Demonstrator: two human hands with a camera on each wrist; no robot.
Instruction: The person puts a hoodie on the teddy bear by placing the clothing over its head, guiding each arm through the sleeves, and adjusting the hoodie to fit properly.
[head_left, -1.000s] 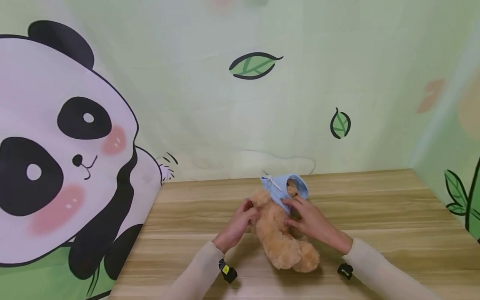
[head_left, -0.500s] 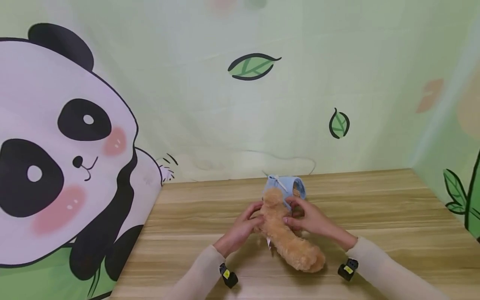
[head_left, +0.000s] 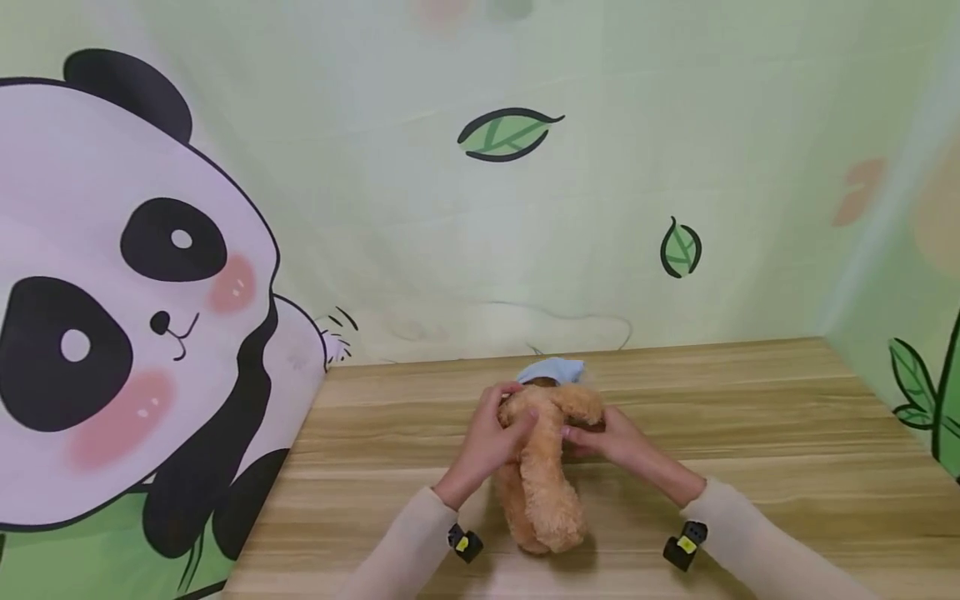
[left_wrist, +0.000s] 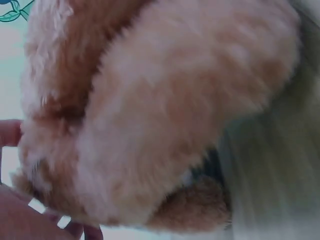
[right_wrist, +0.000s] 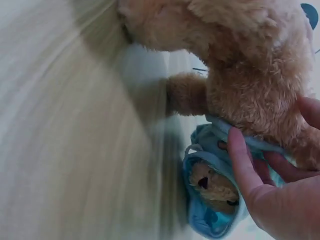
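A tan plush bear (head_left: 542, 450) lies on the wooden table, its legs toward the near edge. Light blue hooded clothing (head_left: 555, 369) is at its far end; in the right wrist view the bear's face (right_wrist: 215, 187) shows inside the blue hood (right_wrist: 210, 231). My left hand (head_left: 491, 433) holds the body from the left, thumb on top. From the right, my right hand (head_left: 618, 442) grips the body below an arm; the right wrist view shows its fingers (right_wrist: 240, 160) against the blue cloth and fur. Fur (left_wrist: 150, 115) fills most of the left wrist view.
The wooden table (head_left: 750, 425) meets a pale green backdrop (head_left: 600, 183) with printed leaves. A large printed panda (head_left: 97, 200) covers the left side. Small black devices sit at both wrists, the left one (head_left: 465, 543) and the right one (head_left: 685, 546).
The bear has rolled over between the hands; its legs have swung from lower right toward the left, and the blue hood now lies behind the body. My left hand has moved slightly up over the body.
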